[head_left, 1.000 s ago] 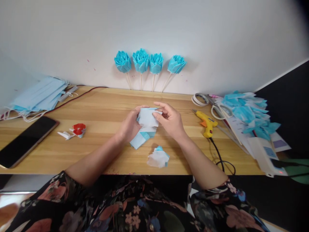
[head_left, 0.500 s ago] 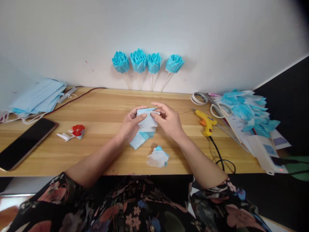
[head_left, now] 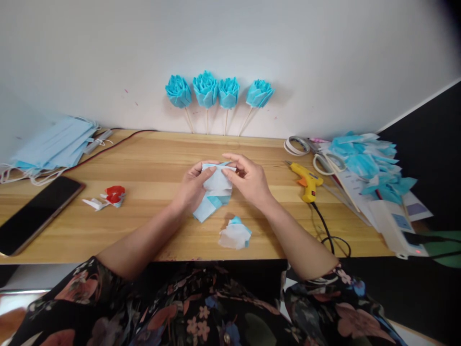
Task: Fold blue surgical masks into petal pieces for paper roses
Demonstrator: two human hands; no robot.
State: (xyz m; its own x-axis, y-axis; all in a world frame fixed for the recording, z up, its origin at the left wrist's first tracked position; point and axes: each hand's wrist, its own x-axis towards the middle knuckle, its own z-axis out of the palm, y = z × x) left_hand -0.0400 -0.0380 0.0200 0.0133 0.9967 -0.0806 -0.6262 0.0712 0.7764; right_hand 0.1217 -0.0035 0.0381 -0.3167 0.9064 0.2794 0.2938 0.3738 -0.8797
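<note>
Both hands pinch a pale blue-and-white piece of mask fabric (head_left: pixel 218 179) by its upper edge, above the middle of the wooden table. My left hand (head_left: pixel 191 186) is closed on its left side, thumb on the front face. My right hand (head_left: pixel 250 180) is closed on the right upper corner, with the index finger raised over the edge. Just below lie light blue fabric pieces (head_left: pixel 209 207), partly covered by the held one. Nearer to me sits a small stack of white and blue cut pieces (head_left: pixel 235 234).
Four-petalled look aside, several blue fabric flowers (head_left: pixel 205 90) on sticks lean against the wall. Left are face masks (head_left: pixel 54 142), a phone (head_left: pixel 41 214) and red-white scraps (head_left: pixel 114 194). Right are a yellow glue gun (head_left: pixel 305 181), scissors (head_left: pixel 326 164), tape (head_left: pixel 297 145) and blue fabric pieces (head_left: pixel 363 161).
The upper edge of the held fabric has been turned down a little toward me between the fingers. Both hands keep their grip and have barely shifted.
</note>
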